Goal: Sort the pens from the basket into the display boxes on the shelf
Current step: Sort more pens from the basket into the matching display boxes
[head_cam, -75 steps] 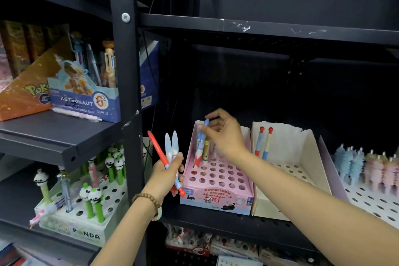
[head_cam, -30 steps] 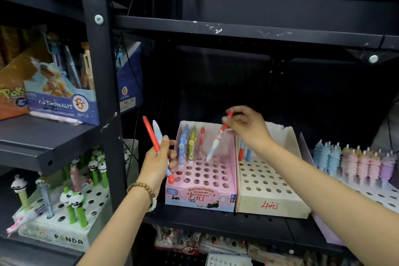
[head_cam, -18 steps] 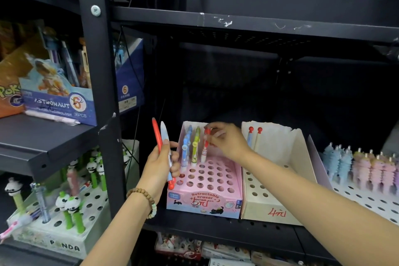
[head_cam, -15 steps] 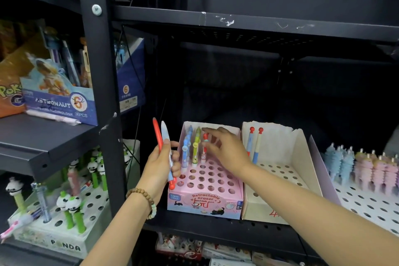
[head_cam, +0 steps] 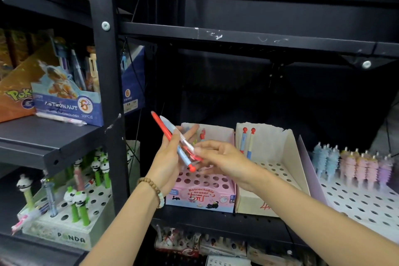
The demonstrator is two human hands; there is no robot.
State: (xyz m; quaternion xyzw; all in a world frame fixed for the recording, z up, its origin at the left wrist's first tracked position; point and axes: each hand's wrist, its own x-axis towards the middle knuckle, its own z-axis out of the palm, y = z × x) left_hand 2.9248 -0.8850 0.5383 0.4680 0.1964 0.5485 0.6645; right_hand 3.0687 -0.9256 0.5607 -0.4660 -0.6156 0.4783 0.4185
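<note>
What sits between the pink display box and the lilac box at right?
A cream display box with two red-topped pens at its back, in the head view.

A red-tipped pen (head_cam: 160,125) and a pale pen (head_cam: 171,128) are held slanted, tips up-left, before the pink display box (head_cam: 200,197).
</note>
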